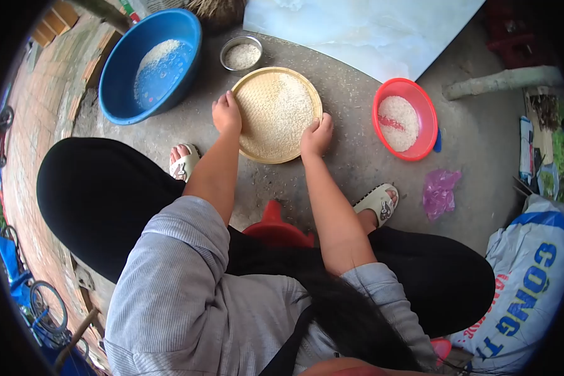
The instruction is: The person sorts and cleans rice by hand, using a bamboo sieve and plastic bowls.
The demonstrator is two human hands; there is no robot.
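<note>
A round woven winnowing basket (252,103) is held between my two hands in front of me. Rice grains (291,109) are spread in it, thickest toward the right side. My left hand (226,113) grips the rim at the left, fingers wrapped around the edge. On the right rim, lower down, my right hand (318,135) has a similar closed hold. Just beyond the basket stands a small metal bowl (223,57) with grains in it. To the right is a red plastic basin (428,122) holding white rice. The basket's underside is hidden.
A large blue basin (116,88) with some grain stands at the upper left. A pale marbled sheet (357,31) lies at the back. Right of my foot are a purple plastic bag (440,193) and a large printed sack (520,282). Beneath me sits a red stool (272,229).
</note>
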